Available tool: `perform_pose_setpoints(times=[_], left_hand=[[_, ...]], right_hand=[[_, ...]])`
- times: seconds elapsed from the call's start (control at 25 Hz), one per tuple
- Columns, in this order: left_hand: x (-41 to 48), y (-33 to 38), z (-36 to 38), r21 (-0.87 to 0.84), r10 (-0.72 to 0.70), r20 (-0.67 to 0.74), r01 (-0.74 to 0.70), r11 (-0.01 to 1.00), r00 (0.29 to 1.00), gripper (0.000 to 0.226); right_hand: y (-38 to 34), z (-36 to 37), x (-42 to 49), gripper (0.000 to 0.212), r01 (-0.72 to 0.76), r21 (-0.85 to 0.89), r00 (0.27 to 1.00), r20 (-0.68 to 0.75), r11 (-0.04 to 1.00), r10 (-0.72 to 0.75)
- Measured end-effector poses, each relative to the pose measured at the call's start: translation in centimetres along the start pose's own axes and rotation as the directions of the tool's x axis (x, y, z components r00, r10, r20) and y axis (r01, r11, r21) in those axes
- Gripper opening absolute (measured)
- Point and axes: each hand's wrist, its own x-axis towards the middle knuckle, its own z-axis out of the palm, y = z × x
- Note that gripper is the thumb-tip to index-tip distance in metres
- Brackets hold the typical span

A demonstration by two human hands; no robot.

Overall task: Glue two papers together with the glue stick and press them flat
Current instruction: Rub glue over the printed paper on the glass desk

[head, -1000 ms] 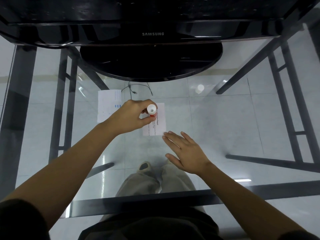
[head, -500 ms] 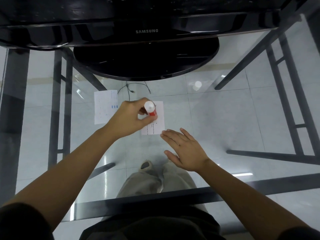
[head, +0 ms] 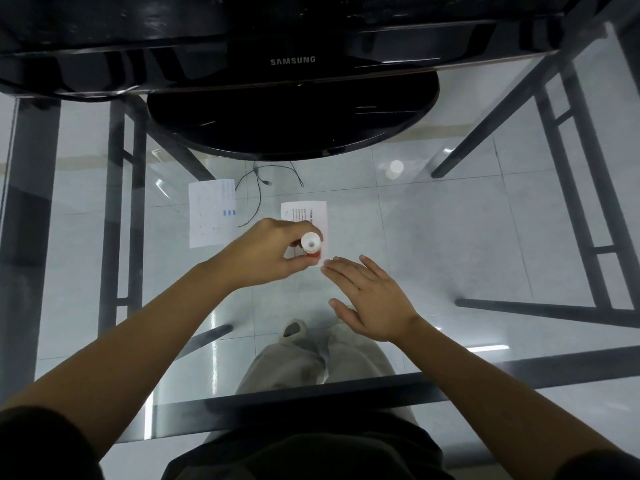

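Observation:
My left hand [head: 266,252] grips a red and white glue stick [head: 310,247], held upright with its lower end on a small printed paper [head: 306,216] that lies on the glass table. The hand covers the paper's near left part. My right hand [head: 369,297] lies flat with straight fingers, and its fingertips touch the paper's near right corner. A second white paper [head: 212,213] with small blue marks lies flat to the left, apart from both hands.
A black Samsung monitor [head: 292,60] on a round base [head: 294,123] stands at the far side of the glass table [head: 450,237]. A thin black cable [head: 258,192] runs between the papers. A small white cap [head: 394,168] sits at the far right.
My left hand has drawn the glue stick nearer to me along the printed paper, uncovering its far part. My right hand stays at the near corner.

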Motion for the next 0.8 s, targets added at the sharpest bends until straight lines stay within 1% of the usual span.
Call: perform_pose_setpoints(times=[0.04, 0.08, 0.16, 0.2, 0.24, 0.32, 0.4, 0.44, 0.56, 0.6, 0.64, 0.72, 0.76, 0.8], left_hand=[[0.1, -0.2, -0.1, 0.012, -0.011, -0.007, 0.011, 1.0, 1.0, 0.025], [0.3, -0.7, -0.5, 0.02, -0.039, -0.045, 0.04, 0.999, 0.998, 0.025], [0.7, -1.5, -1.3, 0.022, -0.113, -0.16, 0.118, 0.993, 0.981, 0.023], [0.7, -1.7, -1.6, 0.008, -0.132, -0.198, 0.136, 0.991, 0.971, 0.022], [0.7, -1.6, -1.6, -0.019, -0.123, -0.199, 0.122, 0.992, 0.972, 0.022], [0.5, -0.6, -0.8, -0.068, -0.053, -0.104, 0.046, 0.997, 0.993, 0.024], [0.5, 0.4, 0.0, -0.046, 0.003, -0.002, -0.003, 0.999, 1.0, 0.024], [0.7, 0.4, 0.1, -0.023, 0.005, 0.002, -0.005, 1.0, 1.0, 0.024], [1.6, -0.5, -0.6, -0.004, -0.047, -0.118, 0.047, 0.999, 0.992, 0.024], [1.7, -0.6, -0.7, -0.015, -0.054, -0.128, 0.053, 0.998, 0.99, 0.024], [1.7, -0.5, -0.6, -0.026, -0.04, -0.103, 0.038, 0.999, 0.994, 0.024], [1.5, 0.1, 0.0, -0.03, 0.011, 0.008, -0.011, 0.999, 1.0, 0.025], [1.5, 0.2, 0.1, -0.02, 0.017, 0.031, -0.016, 1.0, 0.999, 0.026], [1.7, 0.1, 0.0, -0.007, -0.001, 0.009, 0.001, 1.0, 1.0, 0.027]], right_hand=[[0.0, 0.0, 0.0, 0.052, 0.0, -0.001, 1.0, 0.0, 1.0, 0.0], [0.0, 0.0, 0.0, 0.053, -0.003, -0.002, 1.0, 0.002, 1.0, 0.003], [0.1, 0.1, 0.0, 0.053, -0.009, -0.001, 1.0, 0.01, 1.0, 0.009], [0.1, 0.1, 0.0, 0.053, -0.008, 0.002, 1.0, 0.014, 1.0, 0.008], [0.1, 0.1, 0.0, 0.053, -0.007, 0.007, 1.0, 0.016, 1.0, 0.007], [0.1, 0.2, 0.0, 0.052, -0.007, 0.027, 1.0, 0.019, 1.0, 0.007], [0.1, 0.1, 0.1, 0.052, -0.009, 0.045, 1.0, 0.014, 0.999, 0.008], [0.2, 0.1, 0.0, 0.052, -0.009, 0.047, 1.0, 0.012, 0.999, 0.008], [0.2, 0.0, 0.0, 0.053, -0.003, 0.053, 1.0, 0.021, 0.999, 0.002], [0.2, 0.0, 0.0, 0.053, -0.002, 0.053, 1.0, 0.022, 0.999, 0.001], [0.2, 0.0, 0.0, 0.053, -0.004, 0.055, 1.0, 0.023, 0.998, 0.003], [0.1, 0.0, 0.0, 0.053, -0.008, 0.065, 1.0, 0.022, 0.998, 0.007], [0.1, -0.1, 0.0, 0.053, -0.006, 0.066, 1.0, 0.022, 0.998, 0.005], [0.2, -0.1, 0.0, 0.053, -0.003, 0.062, 1.0, 0.028, 0.998, 0.001]])
